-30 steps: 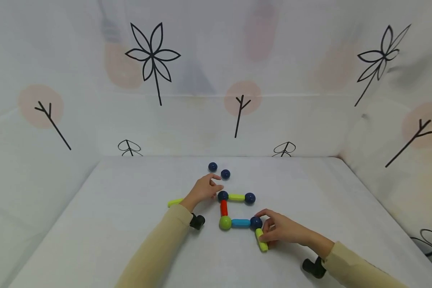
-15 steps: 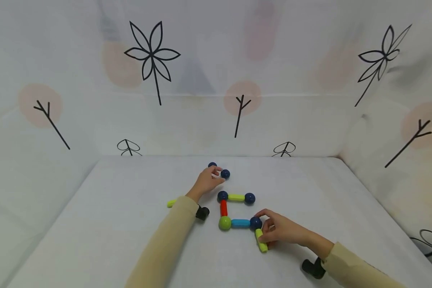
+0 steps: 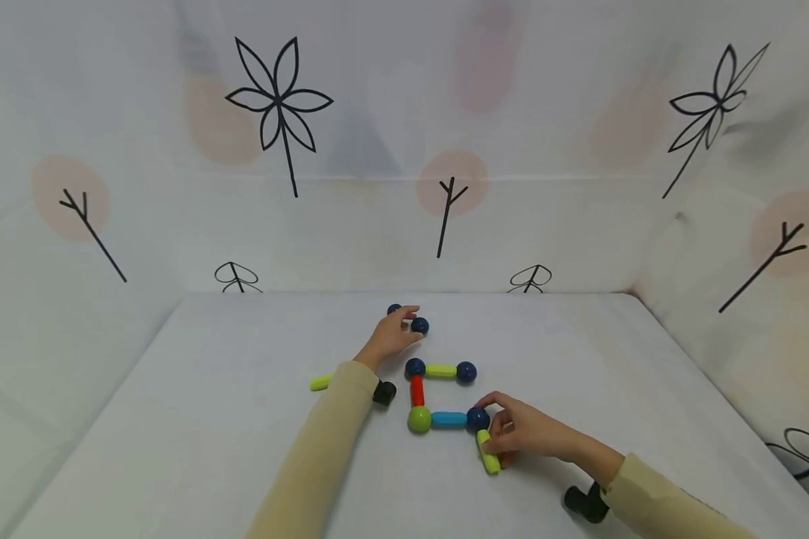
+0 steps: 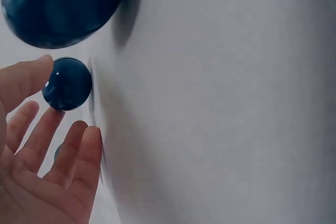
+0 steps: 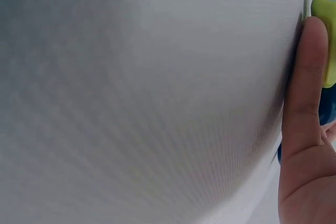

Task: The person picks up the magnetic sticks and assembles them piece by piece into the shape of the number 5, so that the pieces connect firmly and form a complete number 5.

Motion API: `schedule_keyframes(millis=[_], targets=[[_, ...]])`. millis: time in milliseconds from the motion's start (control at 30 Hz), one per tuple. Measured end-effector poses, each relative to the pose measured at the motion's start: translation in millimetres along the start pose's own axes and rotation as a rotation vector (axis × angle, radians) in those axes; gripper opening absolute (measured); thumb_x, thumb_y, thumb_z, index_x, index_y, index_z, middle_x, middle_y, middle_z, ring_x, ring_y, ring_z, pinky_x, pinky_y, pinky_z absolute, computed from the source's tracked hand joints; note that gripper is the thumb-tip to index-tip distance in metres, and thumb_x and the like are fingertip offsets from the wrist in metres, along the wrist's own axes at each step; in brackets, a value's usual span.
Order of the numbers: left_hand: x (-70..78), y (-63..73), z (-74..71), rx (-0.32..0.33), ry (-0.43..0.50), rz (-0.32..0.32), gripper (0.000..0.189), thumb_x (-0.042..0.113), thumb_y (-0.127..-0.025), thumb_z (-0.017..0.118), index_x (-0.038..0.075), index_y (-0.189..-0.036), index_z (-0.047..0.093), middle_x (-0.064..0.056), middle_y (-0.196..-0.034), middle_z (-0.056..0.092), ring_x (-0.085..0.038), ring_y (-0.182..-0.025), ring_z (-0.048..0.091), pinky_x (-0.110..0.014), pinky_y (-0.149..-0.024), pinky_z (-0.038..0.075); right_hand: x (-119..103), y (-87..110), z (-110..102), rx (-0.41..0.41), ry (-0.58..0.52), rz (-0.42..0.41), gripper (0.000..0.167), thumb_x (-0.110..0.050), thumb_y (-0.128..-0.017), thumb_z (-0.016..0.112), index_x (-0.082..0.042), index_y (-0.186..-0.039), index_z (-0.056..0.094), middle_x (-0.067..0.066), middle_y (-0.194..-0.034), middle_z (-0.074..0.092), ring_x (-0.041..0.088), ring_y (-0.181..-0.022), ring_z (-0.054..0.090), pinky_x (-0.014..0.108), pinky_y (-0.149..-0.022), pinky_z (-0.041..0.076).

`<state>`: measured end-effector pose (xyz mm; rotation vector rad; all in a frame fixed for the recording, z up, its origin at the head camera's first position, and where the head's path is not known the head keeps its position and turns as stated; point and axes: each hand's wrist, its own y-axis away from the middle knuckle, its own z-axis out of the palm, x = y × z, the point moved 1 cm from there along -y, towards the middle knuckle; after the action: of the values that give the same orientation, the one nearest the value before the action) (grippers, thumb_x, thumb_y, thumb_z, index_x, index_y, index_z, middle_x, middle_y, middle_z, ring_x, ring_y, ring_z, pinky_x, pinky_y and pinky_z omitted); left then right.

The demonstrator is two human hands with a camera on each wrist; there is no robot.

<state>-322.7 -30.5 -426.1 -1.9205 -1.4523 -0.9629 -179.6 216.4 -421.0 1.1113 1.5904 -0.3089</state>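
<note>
My left hand (image 3: 392, 335) reaches over the table's far part, thumb and fingers spread on either side of a loose navy ball (image 3: 420, 326). In the left wrist view the thumb tip overlaps the edge of that ball (image 4: 68, 84), and the fingers are spread. A second loose ball (image 3: 394, 308) is partly hidden behind this hand. My right hand (image 3: 529, 428) pinches a lime rod (image 3: 488, 454), with its index finger at the navy corner ball (image 3: 477, 419). A blue rod (image 3: 449, 420), green ball (image 3: 419, 420) and red rod (image 3: 416, 391) continue the chain.
Past the red rod, another navy ball (image 3: 415, 367), a lime rod (image 3: 441, 370) and an end ball (image 3: 467, 372) lie in line. A separate lime rod (image 3: 320, 382) is partly covered by the left sleeve (image 3: 330, 434). White cloth walls (image 3: 553, 224) enclose the table (image 3: 195, 419).
My left hand has moved away from the chain's upper left ball toward the back, and its fingers now surround the nearer loose ball. The right hand stays at its rod.
</note>
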Motion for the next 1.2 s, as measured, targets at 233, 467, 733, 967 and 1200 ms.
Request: schedule_keyframes(millis=[233, 467, 733, 967, 1200], targets=[[1.1, -2.4, -1.3, -0.007, -0.06, -0.005, 0.041, 0.01, -0.094, 0.069, 0.004, -0.134, 0.059, -0.018, -0.128, 0.058, -0.032, -0.116, 0.056, -0.041, -0.098, 0.049, -1, -0.6, 0, -0.016, -0.049, 0.006, 0.056, -0.014, -0.094, 0.07, 0.001, -0.138, 0.039, 0.008, -0.083, 0.063, 0.022, -0.067, 0.064, 0.029, -0.064, 0.058], [-2.6, 3.7, -4.3, 0.004, -0.01, -0.078, 0.036, 0.01, -0.094, 0.07, 0.004, -0.128, 0.061, -0.015, -0.129, 0.06, -0.03, -0.116, 0.059, -0.04, -0.097, 0.05, -1, -1.6, 2, -0.029, -0.055, -0.006, 0.054, -0.014, -0.095, 0.069, 0.002, -0.137, 0.039, 0.007, -0.083, 0.063, 0.021, -0.067, 0.064, 0.029, -0.063, 0.057], [2.3, 21.6, -9.1, -0.023, 0.068, -0.069, 0.038, 0.019, -0.093, 0.072, 0.008, -0.128, 0.062, -0.012, -0.127, 0.061, -0.027, -0.107, 0.061, -0.037, -0.086, 0.054, -1, 1.0, 0, -0.023, -0.055, -0.003, 0.053, -0.015, -0.097, 0.066, 0.002, -0.138, 0.038, 0.008, -0.084, 0.064, 0.022, -0.067, 0.064, 0.029, -0.063, 0.057], [7.9, 44.4, -9.4, -0.035, 0.099, -0.047, 0.036, 0.021, -0.094, 0.072, 0.012, -0.127, 0.062, -0.009, -0.125, 0.061, -0.023, -0.104, 0.061, -0.035, -0.088, 0.054, -3, 1.5, 1, -0.017, -0.061, -0.004, 0.052, -0.015, -0.097, 0.066, 0.003, -0.137, 0.039, 0.008, -0.083, 0.065, 0.023, -0.067, 0.065, 0.029, -0.064, 0.057], [15.0, 70.3, -7.3, -0.088, 0.165, -0.001, 0.035, 0.02, -0.093, 0.073, 0.012, -0.126, 0.062, -0.006, -0.123, 0.063, -0.022, -0.107, 0.062, -0.034, -0.088, 0.055, -2, -0.1, 2, -0.025, -0.08, 0.002, 0.051, -0.016, -0.098, 0.064, 0.002, -0.138, 0.038, 0.009, -0.084, 0.065, 0.025, -0.068, 0.067, 0.03, -0.068, 0.058]])
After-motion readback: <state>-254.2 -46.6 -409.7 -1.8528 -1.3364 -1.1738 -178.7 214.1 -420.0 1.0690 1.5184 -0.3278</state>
